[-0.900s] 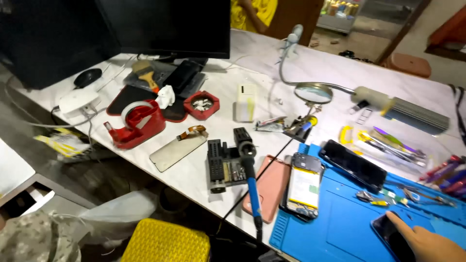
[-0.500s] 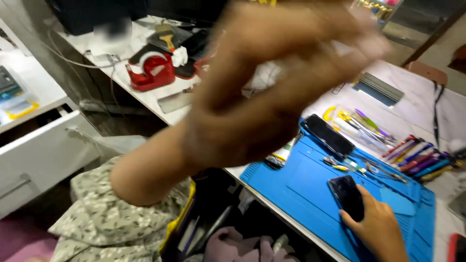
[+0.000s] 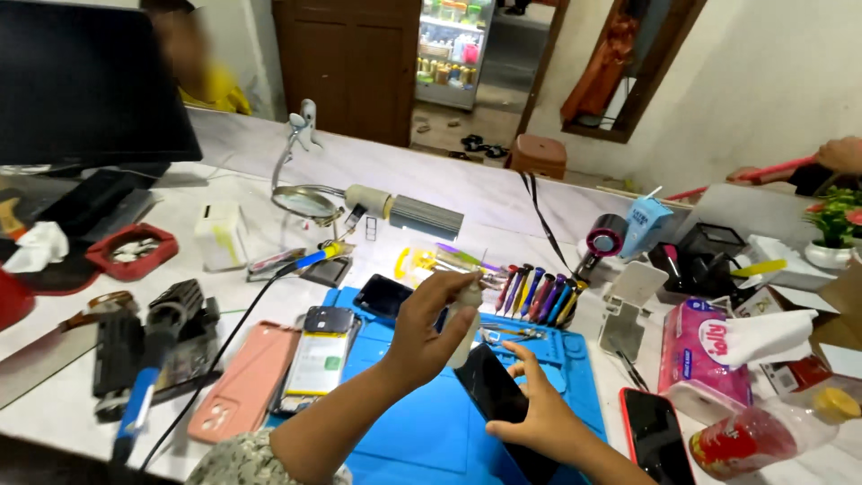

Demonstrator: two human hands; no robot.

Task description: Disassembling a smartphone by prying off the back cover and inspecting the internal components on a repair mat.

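Dark phone (image 3: 496,388): lies tilted on the blue work mat (image 3: 409,440), screen side up, near the mat's middle. Right hand (image 3: 536,415): fingers spread and resting on the phone's lower edge, steadying it, not closed round it. Left hand (image 3: 429,325): fingers clenched round a small white bottle (image 3: 467,321), held upright just above the phone's upper end.

On the mat, left part: an opened phone (image 3: 316,359) showing its yellow battery; behind it another dark phone (image 3: 384,295).

Behind the mat: a row of coloured screwdrivers (image 3: 537,292).

Left of the mat, on the desk (image 3: 63,395): pink phone case (image 3: 244,382), blue-handled soldering iron (image 3: 136,406), red tray (image 3: 133,251).

Right of the mat: phone with red edge (image 3: 655,436), pink tissue pack (image 3: 705,355), clear plastic bottle (image 3: 772,436) lying on its side.
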